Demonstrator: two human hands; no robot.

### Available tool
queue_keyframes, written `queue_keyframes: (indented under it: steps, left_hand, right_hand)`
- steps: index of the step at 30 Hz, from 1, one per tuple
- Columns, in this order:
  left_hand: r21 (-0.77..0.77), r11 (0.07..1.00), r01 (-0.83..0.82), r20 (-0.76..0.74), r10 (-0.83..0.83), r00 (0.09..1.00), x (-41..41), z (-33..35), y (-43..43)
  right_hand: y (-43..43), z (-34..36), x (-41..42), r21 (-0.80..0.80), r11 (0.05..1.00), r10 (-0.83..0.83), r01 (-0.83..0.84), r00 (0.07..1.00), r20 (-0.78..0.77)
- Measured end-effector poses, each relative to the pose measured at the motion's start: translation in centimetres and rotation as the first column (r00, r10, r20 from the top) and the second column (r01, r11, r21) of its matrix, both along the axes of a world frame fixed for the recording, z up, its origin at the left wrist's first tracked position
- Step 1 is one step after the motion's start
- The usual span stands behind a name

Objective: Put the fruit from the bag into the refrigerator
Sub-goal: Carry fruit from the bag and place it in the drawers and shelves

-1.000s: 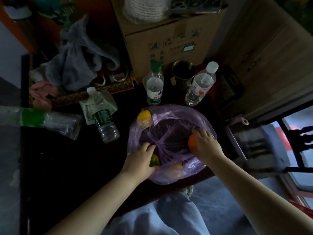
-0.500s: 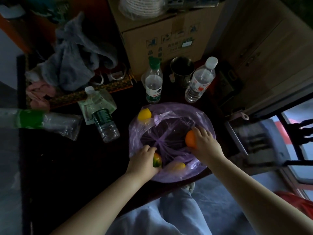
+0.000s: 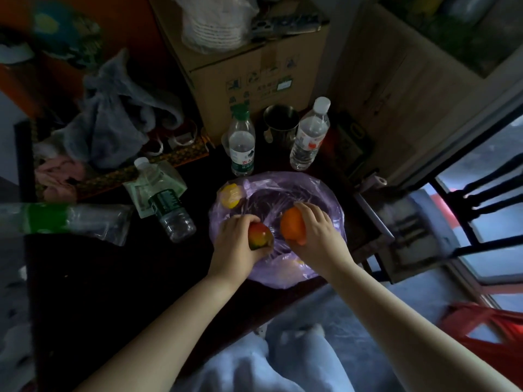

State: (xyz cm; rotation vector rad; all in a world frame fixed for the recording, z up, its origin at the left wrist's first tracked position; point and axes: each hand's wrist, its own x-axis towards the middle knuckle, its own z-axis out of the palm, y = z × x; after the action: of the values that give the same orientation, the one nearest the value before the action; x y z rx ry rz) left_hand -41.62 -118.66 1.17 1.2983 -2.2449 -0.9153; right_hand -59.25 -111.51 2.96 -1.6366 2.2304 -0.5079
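Fingers of your left hand curl round a red-green fruit; just right of them, your right hand wraps curled fingers round an orange fruit, above the purple bag.

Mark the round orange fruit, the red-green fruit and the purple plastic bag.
round orange fruit (image 3: 293, 226), head view, middle of its bare skin
red-green fruit (image 3: 259, 236), head view, its exposed side
purple plastic bag (image 3: 283, 179), head view, far rim

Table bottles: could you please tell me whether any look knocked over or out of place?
Two lie on their sides: the dark-labelled bottle left of the purple bag, and a green-labelled bottle at the left edge. No spill shows.
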Motion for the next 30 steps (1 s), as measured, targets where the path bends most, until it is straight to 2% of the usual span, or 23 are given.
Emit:
queue_keyframes:
  steps: [7, 13, 24, 30]
  left_hand:
    - [-0.136, 0.989, -0.056, -0.154, 0.035, 0.987, -0.3, 4.7, 1.0]
    - [-0.128, 0.991, -0.03, -0.281, -0.008, 0.96, -1.2, 9.5, 5.1]
    - [-0.177, 0.967, 0.184, -0.307, -0.232, 0.923, -1.9, 15.7, 14.2]
    - [-0.107, 0.925, 0.364, -0.359, -0.378, 0.854, -2.3, 16.8, 17.7]
  right_hand:
    - [2.6, 4.0, 0.7, -0.207, 0.975, -0.074, 0.076, 0.997, 0.019]
    - [7.2, 8.1, 1.0, -0.375, 0.913, -0.135, 0.158, 0.987, 0.087]
    - [18.9, 12.1, 2.1, -0.499, 0.782, -0.323, 0.374, 0.927, 0.189]
    - [25.0, 13.9, 4.0, -0.534, 0.706, -0.459, 0.465, 0.875, 0.155]
